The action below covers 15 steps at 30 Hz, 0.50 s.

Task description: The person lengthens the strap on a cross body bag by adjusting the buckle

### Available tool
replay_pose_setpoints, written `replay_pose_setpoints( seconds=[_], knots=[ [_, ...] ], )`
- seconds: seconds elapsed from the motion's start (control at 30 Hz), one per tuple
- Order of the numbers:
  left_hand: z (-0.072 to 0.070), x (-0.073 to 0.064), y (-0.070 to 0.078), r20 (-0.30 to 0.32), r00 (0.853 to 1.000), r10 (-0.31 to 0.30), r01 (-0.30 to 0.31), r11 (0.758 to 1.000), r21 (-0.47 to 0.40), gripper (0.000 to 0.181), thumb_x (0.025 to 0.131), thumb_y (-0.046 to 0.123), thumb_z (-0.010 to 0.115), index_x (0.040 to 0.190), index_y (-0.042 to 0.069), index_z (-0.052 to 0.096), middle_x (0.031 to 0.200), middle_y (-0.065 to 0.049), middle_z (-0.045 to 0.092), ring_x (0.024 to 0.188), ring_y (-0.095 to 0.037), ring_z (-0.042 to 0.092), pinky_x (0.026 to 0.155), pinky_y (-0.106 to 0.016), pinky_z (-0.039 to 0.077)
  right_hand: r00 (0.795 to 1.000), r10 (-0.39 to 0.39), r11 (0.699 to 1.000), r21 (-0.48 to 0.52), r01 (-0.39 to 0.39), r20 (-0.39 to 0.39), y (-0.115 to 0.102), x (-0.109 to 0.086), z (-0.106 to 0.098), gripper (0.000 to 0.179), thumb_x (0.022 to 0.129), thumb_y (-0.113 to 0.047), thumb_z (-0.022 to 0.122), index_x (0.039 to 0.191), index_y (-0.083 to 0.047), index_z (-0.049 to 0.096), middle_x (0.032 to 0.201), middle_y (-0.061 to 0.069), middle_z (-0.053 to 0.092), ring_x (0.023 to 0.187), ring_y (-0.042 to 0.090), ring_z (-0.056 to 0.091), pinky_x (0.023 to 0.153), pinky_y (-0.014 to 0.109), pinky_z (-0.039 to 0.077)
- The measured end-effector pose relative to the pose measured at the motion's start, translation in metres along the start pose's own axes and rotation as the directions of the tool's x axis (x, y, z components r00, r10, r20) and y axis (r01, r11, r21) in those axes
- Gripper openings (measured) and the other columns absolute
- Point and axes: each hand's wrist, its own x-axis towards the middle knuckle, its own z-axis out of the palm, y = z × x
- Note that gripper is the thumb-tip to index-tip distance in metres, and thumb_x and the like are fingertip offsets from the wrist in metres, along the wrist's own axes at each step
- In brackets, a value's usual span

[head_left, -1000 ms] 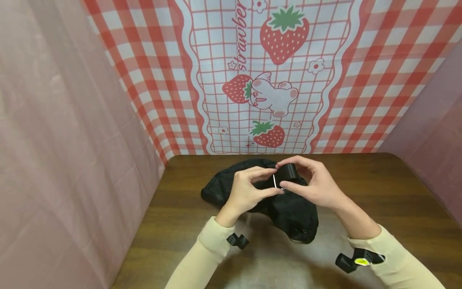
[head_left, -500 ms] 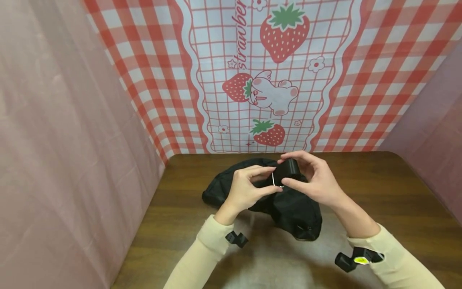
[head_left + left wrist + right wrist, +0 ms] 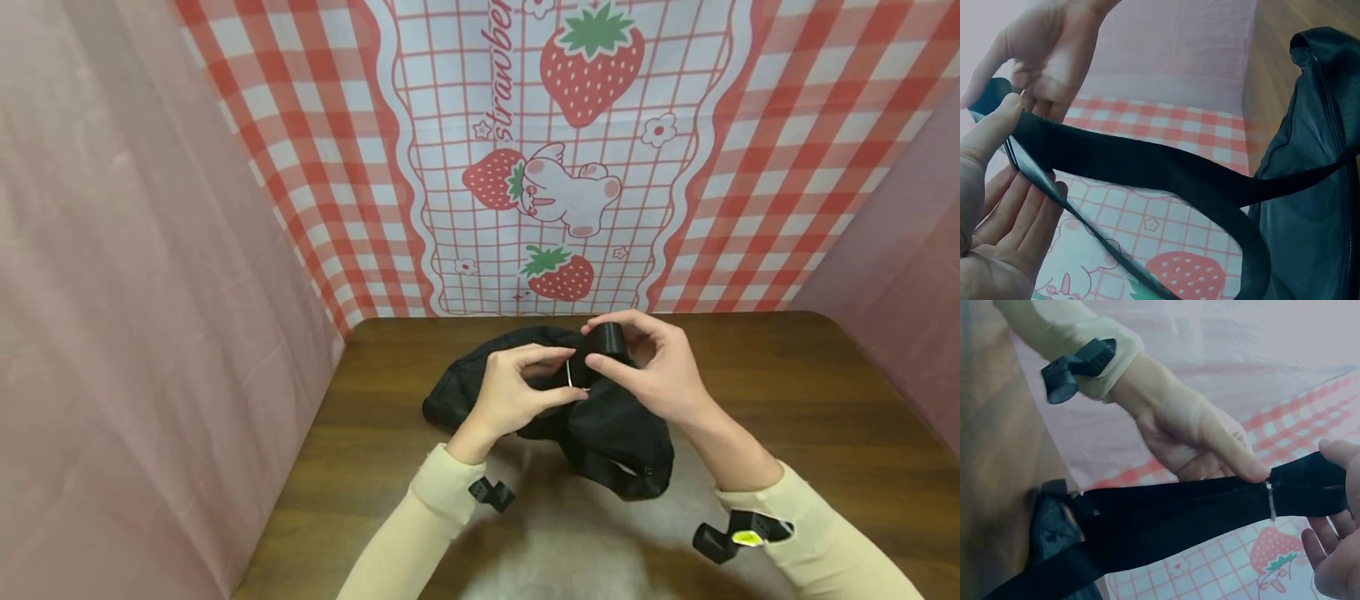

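Observation:
A black zippered bag (image 3: 630, 437) lies on the table beneath both hands, partly covered by them. Its wide black strap (image 3: 1116, 156) is lifted in front of the bag and passes through a thin metal slider buckle (image 3: 1271, 499). The left hand (image 3: 510, 392) pinches the buckle between thumb and fingertips at the strap's edges. Just beyond the buckle, the right hand (image 3: 663, 371) holds a short doubled loop (image 3: 607, 340) of the strap between thumb and fingers. In the right wrist view, the strap runs from the buckle back toward the bag.
The brown wooden table (image 3: 787, 400) ends at a red-and-white checked strawberry cloth (image 3: 675, 208) hung behind it. Pink curtains (image 3: 150, 292) stand at the left and right. Small black cameras (image 3: 491, 493) sit on both cream sleeves.
The right hand has risen slightly with the strap loop, while the left hand stays nearly in place at the buckle. The bag's right end has shifted a little rightward.

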Motion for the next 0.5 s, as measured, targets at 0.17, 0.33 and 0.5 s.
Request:
replay_pose_setpoints(
  seconds=[0.17, 0.33, 0.5],
  knots=[
    [-0.003, 0.000, -0.001, -0.032, 0.999, -0.008, 0.008, 1.000, -0.013, 0.045, 0.083, 0.006, 0.092, 0.125, 0.001, 0.077, 0.118, -0.017, 0.079, 0.109, -0.027, 0.078, 0.095, -0.026, 0.065, 0.995, 0.053, 0.998, -0.036, -0.050, 0.084, 0.009, -0.003, -0.001, 0.065, 0.089, 0.007, 0.081, 0.149, -0.003, 0.056, 0.135, 0.000, 0.067, 0.121, 0.003, 0.066, 0.100, 0.013, 0.057],
    [-0.008, 0.002, 0.002, -0.076, 0.997, -0.034, 0.027, 0.996, -0.081, 0.045, 0.083, 0.000, 0.090, 0.126, -0.003, 0.076, 0.118, -0.021, 0.077, 0.109, -0.032, 0.079, 0.096, -0.029, 0.065, 0.966, 0.154, 0.969, -0.225, -0.106, 0.210, 0.024, -0.015, 0.007, 0.062, 0.086, -0.008, 0.090, 0.142, -0.007, 0.062, 0.130, 0.008, 0.070, 0.118, 0.008, 0.069, 0.101, 0.019, 0.059],
    [-0.013, 0.003, 0.005, -0.078, 0.995, -0.058, 0.046, 0.988, -0.146, 0.043, 0.084, -0.005, 0.087, 0.126, -0.005, 0.075, 0.118, -0.025, 0.076, 0.110, -0.038, 0.077, 0.098, -0.033, 0.065, 0.968, 0.164, 0.955, -0.276, -0.108, 0.188, 0.031, -0.021, 0.019, 0.039, 0.085, -0.015, 0.092, 0.117, -0.010, 0.072, 0.112, 0.005, 0.075, 0.108, 0.027, 0.076, 0.095, 0.023, 0.063]
  ],
)
